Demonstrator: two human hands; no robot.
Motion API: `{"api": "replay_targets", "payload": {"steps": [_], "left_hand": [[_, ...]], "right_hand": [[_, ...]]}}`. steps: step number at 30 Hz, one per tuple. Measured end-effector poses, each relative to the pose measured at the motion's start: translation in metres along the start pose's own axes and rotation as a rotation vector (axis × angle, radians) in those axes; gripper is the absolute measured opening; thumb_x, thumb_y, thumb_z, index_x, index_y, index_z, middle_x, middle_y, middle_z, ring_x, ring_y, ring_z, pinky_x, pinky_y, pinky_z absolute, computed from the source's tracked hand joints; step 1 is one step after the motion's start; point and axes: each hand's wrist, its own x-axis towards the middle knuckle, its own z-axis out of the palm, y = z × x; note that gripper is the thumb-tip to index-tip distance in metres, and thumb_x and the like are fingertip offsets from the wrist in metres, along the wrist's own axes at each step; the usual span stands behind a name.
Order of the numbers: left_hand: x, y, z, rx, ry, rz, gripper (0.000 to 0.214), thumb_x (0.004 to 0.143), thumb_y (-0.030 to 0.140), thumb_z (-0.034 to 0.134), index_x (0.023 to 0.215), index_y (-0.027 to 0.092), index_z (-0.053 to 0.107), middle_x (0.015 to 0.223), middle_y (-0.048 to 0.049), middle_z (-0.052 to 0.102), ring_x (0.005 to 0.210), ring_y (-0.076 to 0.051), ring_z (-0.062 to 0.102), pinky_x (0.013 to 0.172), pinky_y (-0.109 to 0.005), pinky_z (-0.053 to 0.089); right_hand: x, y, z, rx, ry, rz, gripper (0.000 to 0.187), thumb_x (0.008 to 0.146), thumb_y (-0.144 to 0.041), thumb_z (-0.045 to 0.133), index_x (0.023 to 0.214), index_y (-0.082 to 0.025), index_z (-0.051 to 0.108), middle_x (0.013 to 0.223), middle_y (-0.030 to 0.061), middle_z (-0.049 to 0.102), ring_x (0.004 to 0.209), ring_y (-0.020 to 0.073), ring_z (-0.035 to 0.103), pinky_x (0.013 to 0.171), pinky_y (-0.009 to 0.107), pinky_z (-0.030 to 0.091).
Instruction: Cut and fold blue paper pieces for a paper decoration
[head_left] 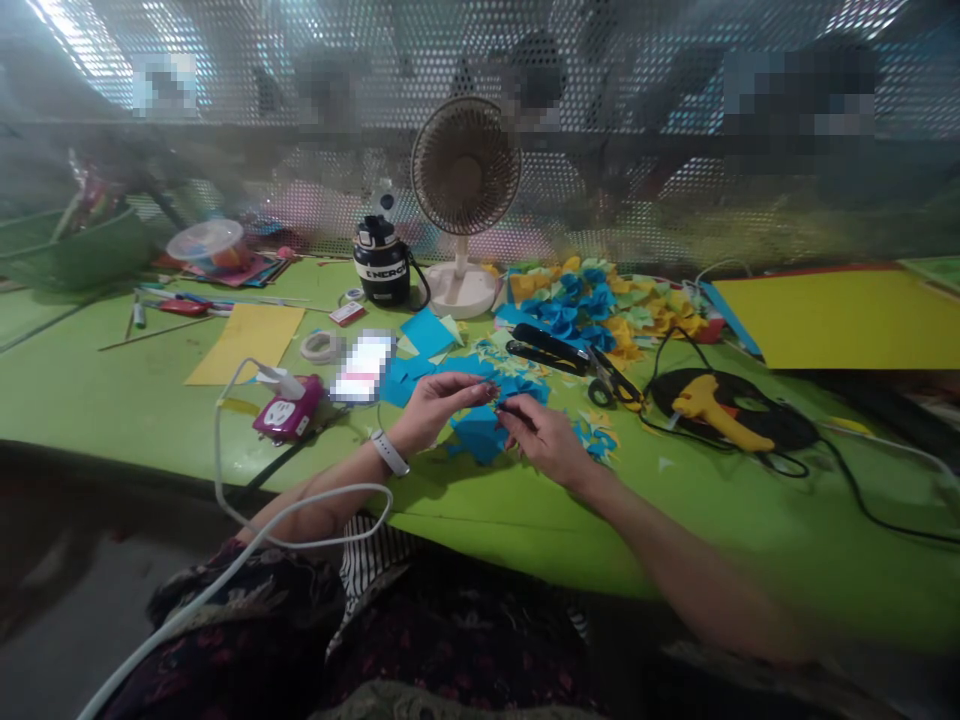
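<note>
Left hand (pixel 439 410) and right hand (pixel 544 445) pinch a tiny dark piece (pixel 497 398), unclear what, above blue paper scraps (pixel 480 435), front-center of desk (pixel 480 530). Risk: white cable (pixel 315 490) across left forearm (pixel 330 490) could drag pink power socket (pixel 289 410) if the arm pulls back.

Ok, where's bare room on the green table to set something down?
Bare green tabletop lies between the right forearm and the yellow glue gun. Crowded: blue and yellow paper scraps around the black stapler and black-handled scissors.
</note>
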Motion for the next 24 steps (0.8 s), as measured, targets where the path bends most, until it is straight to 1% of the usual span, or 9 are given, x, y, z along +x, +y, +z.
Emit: {"api": "replay_targets", "payload": {"steps": [2, 5, 7, 10, 12, 16, 19, 21, 24], "left_hand": [[-0.0002, 0.0006, 0.0001, 0.003, 0.001, -0.006, 0.031, 0.061, 0.038, 0.090, 0.079, 0.017, 0.077, 0.083, -0.0060, 0.078, 0.078, -0.018, 0.074, 0.083, -0.035, 0.058], [-0.0013, 0.0022, 0.0010, 0.037, 0.022, 0.020, 0.028, 0.060, 0.038, 0.090, 0.070, 0.016, 0.075, 0.077, -0.0050, 0.077, 0.074, -0.017, 0.072, 0.079, -0.033, 0.057], [-0.0021, 0.0028, 0.0019, 0.064, 0.032, 0.047, 0.027, 0.060, 0.037, 0.090, 0.068, 0.016, 0.074, 0.074, -0.0042, 0.076, 0.072, -0.016, 0.071, 0.077, -0.032, 0.057], [-0.0022, 0.0022, 0.0022, 0.075, 0.034, 0.065, 0.028, 0.060, 0.036, 0.091, 0.071, 0.017, 0.075, 0.076, -0.0039, 0.076, 0.074, -0.017, 0.072, 0.079, -0.033, 0.057], [-0.0017, 0.0013, 0.0016, 0.084, 0.028, 0.066, 0.028, 0.060, 0.036, 0.090, 0.074, 0.017, 0.076, 0.078, -0.0039, 0.077, 0.077, -0.017, 0.072, 0.081, -0.033, 0.057], [-0.0004, 0.0008, -0.0004, 0.118, 0.005, 0.090, 0.024, 0.064, 0.036, 0.088, 0.074, 0.018, 0.076, 0.079, -0.0032, 0.076, 0.078, -0.016, 0.071, 0.079, -0.031, 0.056], [-0.0003, 0.0020, -0.0010, 0.144, -0.028, 0.107, 0.024, 0.065, 0.037, 0.087, 0.074, 0.018, 0.077, 0.082, -0.0037, 0.076, 0.080, -0.017, 0.070, 0.080, -0.032, 0.056], [-0.0004, 0.0025, -0.0009, 0.152, -0.018, 0.120, 0.024, 0.064, 0.038, 0.088, 0.071, 0.018, 0.076, 0.079, -0.0034, 0.075, 0.077, -0.016, 0.069, 0.078, -0.031, 0.056], [-0.0005, 0.0019, -0.0009, 0.154, 0.002, 0.141, 0.025, 0.062, 0.038, 0.089, 0.066, 0.018, 0.074, 0.074, -0.0021, 0.073, 0.073, -0.014, 0.066, 0.074, -0.029, 0.055]], "right_hand": [[-0.0005, 0.0006, 0.0010, -0.009, 0.000, 0.003, 0.025, 0.096, -0.046, 0.050, 0.095, -0.022, 0.057, 0.080, 0.0023, 0.070, 0.057, 0.0138, 0.065, 0.056, 0.028, 0.053], [-0.0017, 0.0014, 0.0028, -0.055, 0.076, -0.004, 0.026, 0.090, -0.046, 0.061, 0.099, -0.022, 0.059, 0.087, 0.0049, 0.072, 0.067, 0.0171, 0.068, 0.062, 0.030, 0.054], [-0.0020, 0.0016, 0.0033, -0.061, 0.108, -0.007, 0.027, 0.088, -0.047, 0.063, 0.099, -0.022, 0.060, 0.089, 0.0056, 0.072, 0.068, 0.0173, 0.068, 0.061, 0.030, 0.054], [-0.0014, 0.0014, 0.0024, -0.014, 0.078, 0.010, 0.026, 0.094, -0.047, 0.053, 0.096, -0.022, 0.059, 0.080, 0.0026, 0.070, 0.057, 0.0143, 0.064, 0.055, 0.028, 0.052], [-0.0007, 0.0013, 0.0013, 0.003, 0.069, 0.006, 0.027, 0.095, -0.048, 0.051, 0.095, -0.022, 0.058, 0.076, 0.0013, 0.068, 0.054, 0.0134, 0.063, 0.052, 0.026, 0.051], [-0.0001, 0.0021, 0.0008, -0.002, 0.041, -0.032, 0.026, 0.097, -0.047, 0.049, 0.094, -0.022, 0.058, 0.078, 0.0014, 0.069, 0.051, 0.0120, 0.062, 0.051, 0.026, 0.050], [-0.0004, 0.0030, 0.0018, -0.001, 0.015, -0.026, 0.027, 0.098, -0.046, 0.047, 0.095, -0.022, 0.059, 0.079, 0.0017, 0.070, 0.051, 0.0120, 0.062, 0.052, 0.026, 0.051], [-0.0007, 0.0037, 0.0026, -0.010, 0.035, -0.023, 0.026, 0.095, -0.046, 0.052, 0.098, -0.022, 0.060, 0.084, 0.0036, 0.071, 0.058, 0.0143, 0.066, 0.056, 0.028, 0.053], [-0.0013, 0.0049, 0.0032, -0.056, 0.083, -0.041, 0.026, 0.089, -0.045, 0.062, 0.100, -0.021, 0.061, 0.091, 0.0065, 0.073, 0.074, 0.0189, 0.069, 0.065, 0.031, 0.055]]}}
